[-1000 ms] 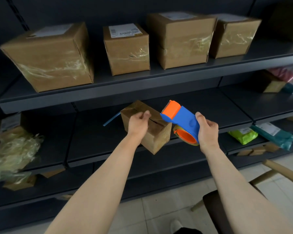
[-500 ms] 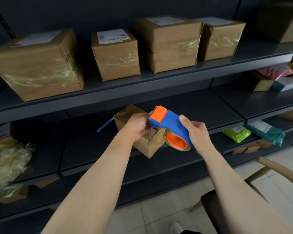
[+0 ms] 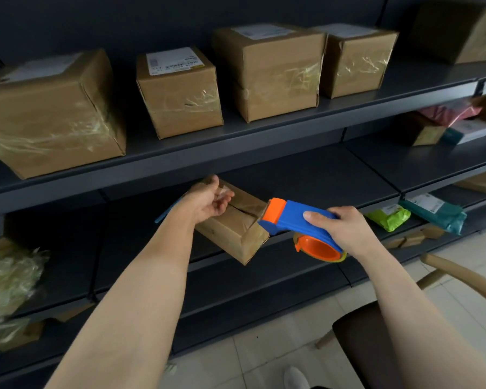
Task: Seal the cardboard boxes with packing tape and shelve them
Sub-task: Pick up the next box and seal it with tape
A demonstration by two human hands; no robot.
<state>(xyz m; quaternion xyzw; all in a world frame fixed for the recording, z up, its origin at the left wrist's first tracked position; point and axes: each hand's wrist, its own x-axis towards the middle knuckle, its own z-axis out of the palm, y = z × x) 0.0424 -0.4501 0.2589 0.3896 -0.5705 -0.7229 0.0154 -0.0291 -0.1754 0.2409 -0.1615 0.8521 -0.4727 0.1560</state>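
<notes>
A small cardboard box (image 3: 233, 234) hangs tilted in front of the middle shelf (image 3: 320, 181), its top seam facing up. My left hand (image 3: 208, 202) holds the box at its far left end, thumb up and fingers curled over the top. My right hand (image 3: 343, 228) grips the handle of a blue and orange tape dispenser (image 3: 295, 217). The dispenser's orange head sits at the right top edge of the box. The orange tape roll hangs below my right hand.
Several taped cardboard boxes (image 3: 180, 94) stand on the upper shelf (image 3: 264, 136). Green (image 3: 387, 220) and teal (image 3: 435, 214) mailer bags lie on a lower shelf at right. A wooden chair (image 3: 460, 279) stands at lower right. Crumpled plastic wrap (image 3: 9, 282) lies at far left.
The dispenser has moved right, from over the box's top to its right edge. My left hand has slid from the box's top to its far left end.
</notes>
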